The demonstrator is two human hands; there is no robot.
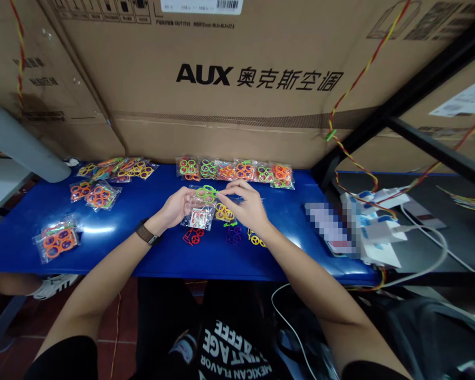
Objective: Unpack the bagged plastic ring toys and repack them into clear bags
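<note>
My left hand [176,208] is closed at the left side of a bright green plastic piece with rings [206,193]. My right hand [244,207] pinches the same piece from the right, its thumb and forefinger pressed together. Just below lies a clear bag [200,218] with a printed card in it, partly under the green piece. A yellow ringed piece [224,212] shows beside my right hand, which hides some of it. Nearer me on the blue table [150,256] are a red flat piece [193,236], a purple one [233,235] and another yellow one [255,238].
Bagged colourful ring pieces [244,171] line the back; more bags [136,169] lie at back left. One bag [58,241] sits front left. A large carton [261,105] walls the far side. At right are a blurred-out flat object [328,227], white adapters [383,232] and cables.
</note>
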